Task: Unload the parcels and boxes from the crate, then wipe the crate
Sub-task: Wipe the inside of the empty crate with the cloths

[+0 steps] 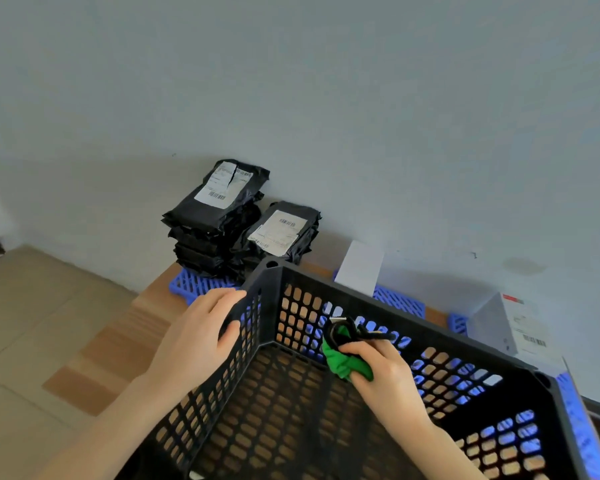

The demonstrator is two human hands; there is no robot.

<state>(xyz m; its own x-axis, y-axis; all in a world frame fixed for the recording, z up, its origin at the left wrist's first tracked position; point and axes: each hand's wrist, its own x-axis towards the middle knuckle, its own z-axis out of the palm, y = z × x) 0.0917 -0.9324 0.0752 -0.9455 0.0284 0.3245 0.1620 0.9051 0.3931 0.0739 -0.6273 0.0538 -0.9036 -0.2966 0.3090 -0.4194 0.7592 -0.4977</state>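
L hand (201, 337) grips the black mesh crate (440, 336) by its left wall, fingers curled at the rim nr the far corner. R hand (385, 372) is inside the crate, clutching a bunched green cloth (343, 363) against the far wall; a black cord (364, 332) loops just above it. Beyond L hand: 2 stacks of black labelled parcels (219, 216) on a blue plastic grid (198, 284). Beyond R hand, outside the crate: white boxes (361, 268) by the wall.
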